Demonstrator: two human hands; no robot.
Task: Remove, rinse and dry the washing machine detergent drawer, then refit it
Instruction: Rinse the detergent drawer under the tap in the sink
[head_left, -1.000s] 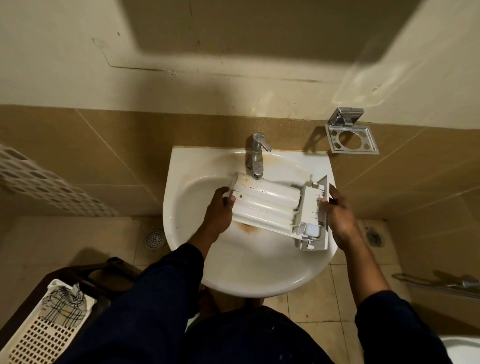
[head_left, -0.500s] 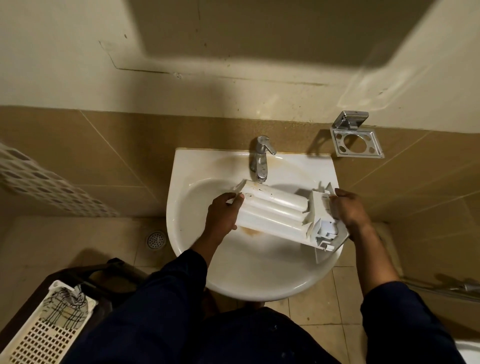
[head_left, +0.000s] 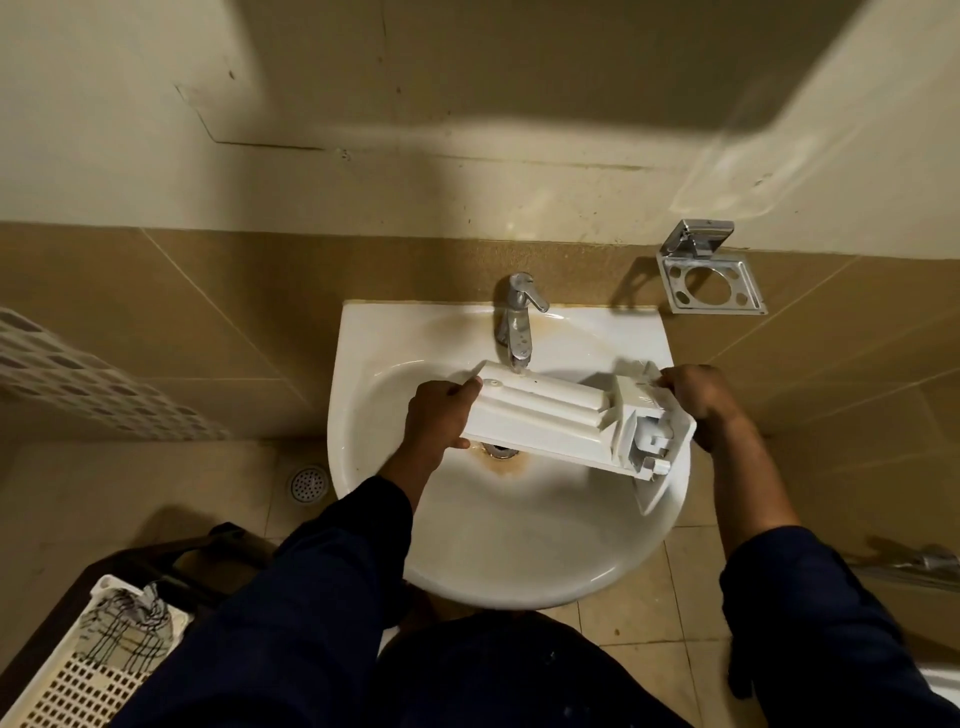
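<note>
white sink (head_left: 519, 551) nearest me; over it my left hand (head_left: 439, 415) grips the drawer (head_left: 545, 415) by its back end, my right hand (head_left: 696, 395) grips its front panel. rinsing step, i judge: next, hold it under the tap (head_left: 519, 322) beyond and run water.

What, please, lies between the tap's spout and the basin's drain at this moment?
In the head view, the detergent drawer crosses between tap and drain, gripped at its ends by the left hand and right hand.
</note>
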